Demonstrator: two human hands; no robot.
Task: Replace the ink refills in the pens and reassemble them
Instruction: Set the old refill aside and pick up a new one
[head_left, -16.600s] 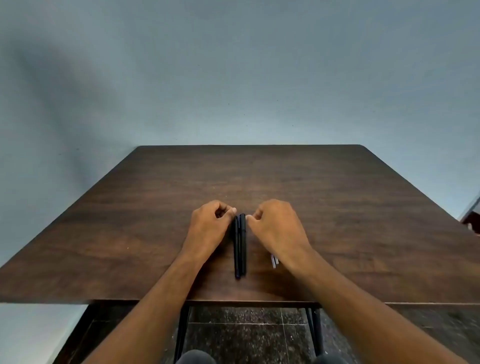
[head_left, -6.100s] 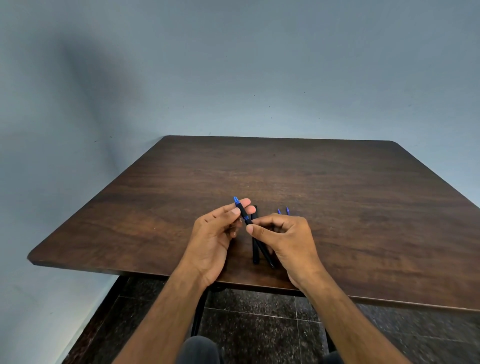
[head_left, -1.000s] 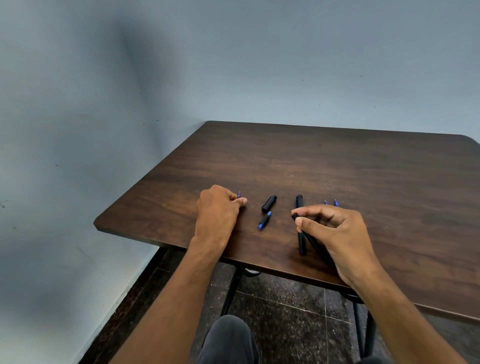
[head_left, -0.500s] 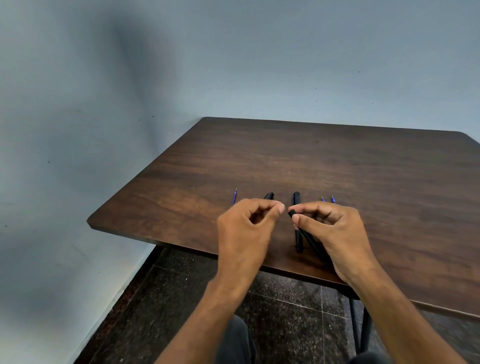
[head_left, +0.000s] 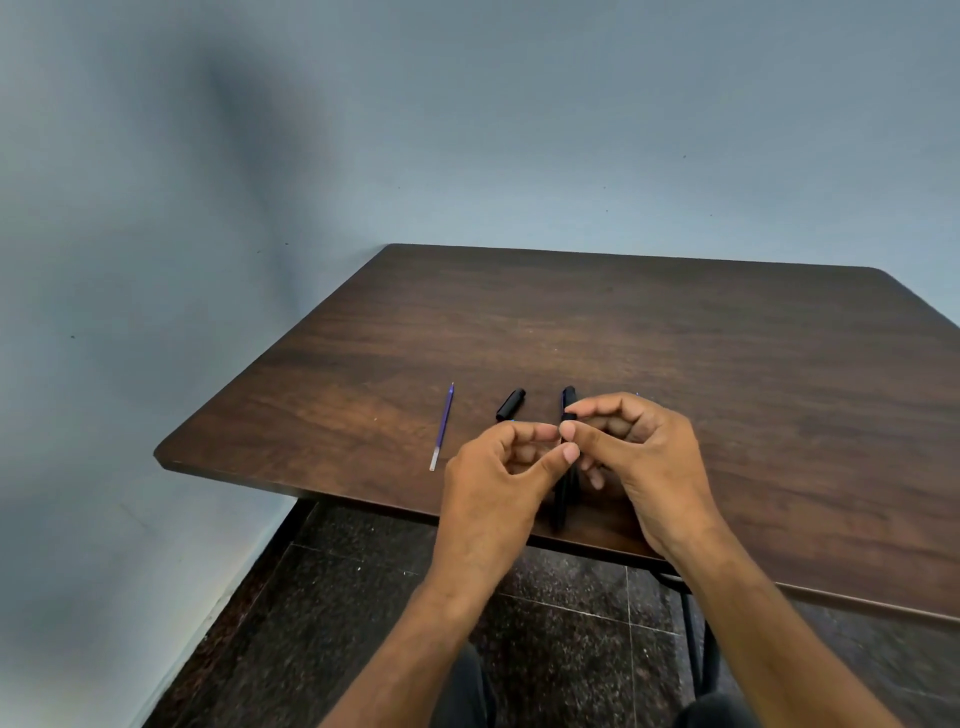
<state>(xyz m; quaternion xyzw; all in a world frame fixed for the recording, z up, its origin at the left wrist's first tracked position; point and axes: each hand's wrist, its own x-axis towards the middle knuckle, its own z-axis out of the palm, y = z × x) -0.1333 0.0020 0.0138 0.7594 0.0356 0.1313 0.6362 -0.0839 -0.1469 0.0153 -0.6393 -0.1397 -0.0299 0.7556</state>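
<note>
Pen barrel (head_left: 560, 499) pinched between left hand (head_left: 498, 483), right hand (head_left: 644, 462).

Your left hand (head_left: 501, 470) and right hand (head_left: 641, 457) meet in front of you, fingers curled, thumb and index fingertips pinched together and touching where the hands join. Both bare forearms reach forward from the lower edge, converging, wrists slightly raised, palms turned inward.

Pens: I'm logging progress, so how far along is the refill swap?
Done: one refill is out on the table, beside a loose black cap. In hand: left hand and right hand grip a black pen. Left: refilling and reassembly.
</note>
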